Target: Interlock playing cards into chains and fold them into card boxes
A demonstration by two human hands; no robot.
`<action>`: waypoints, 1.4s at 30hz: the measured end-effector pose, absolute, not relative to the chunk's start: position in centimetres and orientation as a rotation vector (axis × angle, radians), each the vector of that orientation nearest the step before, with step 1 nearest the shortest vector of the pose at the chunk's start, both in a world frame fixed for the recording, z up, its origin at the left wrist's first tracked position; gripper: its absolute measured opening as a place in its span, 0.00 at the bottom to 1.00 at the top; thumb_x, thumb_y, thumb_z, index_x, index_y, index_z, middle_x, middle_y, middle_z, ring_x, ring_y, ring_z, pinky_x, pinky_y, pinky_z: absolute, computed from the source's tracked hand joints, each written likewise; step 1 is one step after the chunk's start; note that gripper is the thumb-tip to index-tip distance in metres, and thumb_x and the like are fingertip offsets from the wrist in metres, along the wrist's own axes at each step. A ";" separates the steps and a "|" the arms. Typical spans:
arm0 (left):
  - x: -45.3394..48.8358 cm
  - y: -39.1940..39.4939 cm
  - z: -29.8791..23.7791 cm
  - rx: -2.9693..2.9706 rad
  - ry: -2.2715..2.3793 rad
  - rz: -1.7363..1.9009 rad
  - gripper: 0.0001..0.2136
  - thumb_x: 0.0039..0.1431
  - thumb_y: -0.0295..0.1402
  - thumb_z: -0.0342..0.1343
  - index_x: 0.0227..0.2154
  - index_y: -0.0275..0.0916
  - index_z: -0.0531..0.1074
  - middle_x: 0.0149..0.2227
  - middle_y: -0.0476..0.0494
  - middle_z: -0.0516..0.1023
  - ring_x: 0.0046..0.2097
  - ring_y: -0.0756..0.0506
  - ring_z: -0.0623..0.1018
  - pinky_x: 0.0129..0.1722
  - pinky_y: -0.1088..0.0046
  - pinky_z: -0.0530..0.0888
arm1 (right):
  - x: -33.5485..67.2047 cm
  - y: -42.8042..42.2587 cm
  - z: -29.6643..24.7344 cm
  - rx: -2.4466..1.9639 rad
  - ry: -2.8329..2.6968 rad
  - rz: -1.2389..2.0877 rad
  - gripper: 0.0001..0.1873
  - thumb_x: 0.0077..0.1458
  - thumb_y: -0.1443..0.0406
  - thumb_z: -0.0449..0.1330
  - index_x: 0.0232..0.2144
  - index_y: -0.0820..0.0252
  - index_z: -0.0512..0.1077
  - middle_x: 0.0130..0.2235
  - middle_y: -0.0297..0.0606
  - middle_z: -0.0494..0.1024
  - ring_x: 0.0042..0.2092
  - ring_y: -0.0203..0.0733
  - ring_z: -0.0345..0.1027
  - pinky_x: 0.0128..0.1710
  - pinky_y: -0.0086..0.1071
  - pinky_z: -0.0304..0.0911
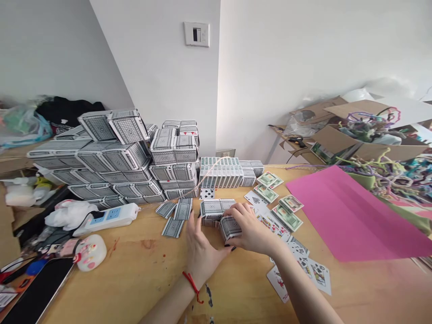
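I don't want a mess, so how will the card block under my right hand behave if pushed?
The card block has flat sides, so it would probably slide rather than roll. Its faces look like playing cards, so it may dent if squeezed.

1. Mid-frame, the right hand [248,225] covers the right side of the pack of cards [230,226] it grips.
2. Right of lower centre, the right forearm [293,274] hides parts of several loose cards [319,275].
3. That forearm and the left forearm [173,297] run out of the bottom edge.
4. At lower left, the phone [37,292] is cut off by the frame.
5. The plastic bag [25,123] is blurred and cut by the left edge.
6. Marks on the wall plate [196,34], upper middle, are too small to read.
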State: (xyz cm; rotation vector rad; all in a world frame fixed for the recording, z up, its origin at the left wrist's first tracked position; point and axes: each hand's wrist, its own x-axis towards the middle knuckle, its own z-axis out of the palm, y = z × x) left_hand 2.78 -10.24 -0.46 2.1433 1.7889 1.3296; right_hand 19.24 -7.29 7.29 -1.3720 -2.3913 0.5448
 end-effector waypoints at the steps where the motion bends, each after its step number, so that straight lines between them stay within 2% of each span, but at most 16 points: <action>1: 2.9 -10.1 -0.7 2.097 1.752 1.286 0.49 0.35 0.41 0.65 0.56 0.34 0.41 0.59 0.21 0.47 0.60 0.30 0.54 0.51 0.47 0.62 | 19.2 -7.3 7.3 -1.378 -2.390 0.546 0.29 0.36 0.63 0.66 0.44 0.54 0.63 0.44 0.40 0.63 0.45 0.50 0.54 0.43 0.43 0.57; 4: 3.3 -9.9 -1.3 1.958 1.655 1.169 0.54 0.34 0.37 0.66 0.58 0.37 0.33 0.61 0.23 0.43 0.61 0.31 0.52 0.52 0.48 0.62 | 19.1 -7.3 7.3 -1.392 -2.395 0.538 0.27 0.36 0.64 0.66 0.42 0.54 0.63 0.43 0.39 0.63 0.44 0.49 0.55 0.43 0.42 0.56; 6: 3.4 -9.8 -1.5 1.906 1.622 1.128 0.54 0.35 0.35 0.65 0.59 0.38 0.31 0.62 0.25 0.41 0.62 0.32 0.50 0.53 0.49 0.61 | 19.1 -7.3 7.3 -1.400 -2.394 0.531 0.27 0.36 0.64 0.66 0.41 0.54 0.63 0.43 0.39 0.62 0.44 0.49 0.54 0.44 0.42 0.56; 11: 3.2 -9.8 -1.6 1.867 1.587 1.120 0.53 0.36 0.34 0.64 0.59 0.38 0.32 0.62 0.26 0.41 0.62 0.33 0.49 0.55 0.50 0.59 | 19.3 -7.4 7.6 -1.382 -2.398 0.575 0.26 0.36 0.63 0.66 0.40 0.55 0.63 0.42 0.38 0.62 0.44 0.47 0.54 0.44 0.40 0.56; 17: 3.1 -9.8 -2.1 1.860 1.602 1.090 0.52 0.37 0.35 0.65 0.59 0.38 0.33 0.62 0.25 0.44 0.61 0.32 0.53 0.52 0.50 0.63 | 19.5 -7.1 7.8 -1.371 -2.418 0.638 0.25 0.37 0.61 0.65 0.40 0.55 0.63 0.42 0.38 0.62 0.43 0.46 0.54 0.44 0.40 0.56; 21: 3.1 -9.9 -1.8 1.904 1.617 1.137 0.51 0.37 0.33 0.65 0.59 0.38 0.35 0.62 0.25 0.44 0.62 0.32 0.51 0.53 0.49 0.62 | 19.8 -6.8 8.1 -1.334 -2.457 0.644 0.25 0.38 0.65 0.64 0.42 0.54 0.64 0.42 0.38 0.62 0.44 0.46 0.55 0.45 0.41 0.56; 23: 3.2 -10.0 -1.5 1.934 1.594 1.196 0.48 0.38 0.32 0.64 0.58 0.38 0.37 0.62 0.25 0.40 0.63 0.32 0.47 0.54 0.48 0.60 | 19.9 -6.7 8.3 -1.305 -2.483 0.644 0.26 0.38 0.67 0.63 0.43 0.53 0.64 0.41 0.37 0.63 0.43 0.46 0.56 0.45 0.41 0.57; 26: 3.1 -10.2 -1.3 1.979 1.520 1.264 0.38 0.42 0.31 0.63 0.52 0.39 0.46 0.62 0.26 0.36 0.63 0.32 0.45 0.54 0.49 0.61 | 20.1 -6.5 8.6 -1.278 -2.509 0.629 0.26 0.37 0.68 0.63 0.43 0.52 0.66 0.40 0.37 0.63 0.43 0.45 0.57 0.44 0.40 0.58; 31: 3.0 -10.8 -0.5 2.025 1.458 1.175 0.21 0.46 0.32 0.61 0.42 0.42 0.59 0.63 0.37 0.32 0.63 0.31 0.47 0.51 0.49 0.65 | 20.1 -6.3 9.0 -1.215 -2.557 0.641 0.18 0.39 0.68 0.63 0.37 0.49 0.71 0.40 0.36 0.62 0.43 0.44 0.57 0.44 0.39 0.59; 34: 2.9 -11.1 0.1 2.004 1.437 1.093 0.18 0.46 0.33 0.60 0.42 0.44 0.63 0.63 0.43 0.30 0.62 0.31 0.50 0.44 0.56 0.73 | 20.2 -6.4 9.1 -1.211 -2.570 0.638 0.14 0.42 0.69 0.62 0.34 0.48 0.73 0.42 0.36 0.63 0.44 0.44 0.57 0.45 0.40 0.59; 38: 2.8 -11.3 0.7 1.953 1.428 1.067 0.16 0.48 0.30 0.59 0.42 0.45 0.67 0.63 0.47 0.30 0.62 0.31 0.50 0.40 0.62 0.76 | 20.3 -7.0 8.6 -1.235 -2.498 0.596 0.11 0.43 0.67 0.61 0.33 0.49 0.73 0.47 0.37 0.62 0.49 0.48 0.56 0.49 0.46 0.56; 40: 2.8 -11.2 0.7 1.952 1.429 1.069 0.16 0.48 0.29 0.59 0.42 0.46 0.68 0.63 0.47 0.31 0.62 0.31 0.50 0.42 0.61 0.75 | 20.3 -7.4 8.0 -1.242 -2.413 0.589 0.13 0.44 0.67 0.61 0.36 0.50 0.72 0.51 0.38 0.60 0.53 0.49 0.54 0.51 0.46 0.54; 42: 2.8 -11.2 0.7 1.972 1.434 1.078 0.16 0.47 0.28 0.59 0.41 0.46 0.68 0.62 0.47 0.34 0.62 0.31 0.50 0.45 0.57 0.73 | 20.3 -7.9 7.2 -1.275 -2.313 0.615 0.19 0.46 0.66 0.59 0.44 0.51 0.68 0.54 0.40 0.58 0.56 0.50 0.53 0.52 0.45 0.55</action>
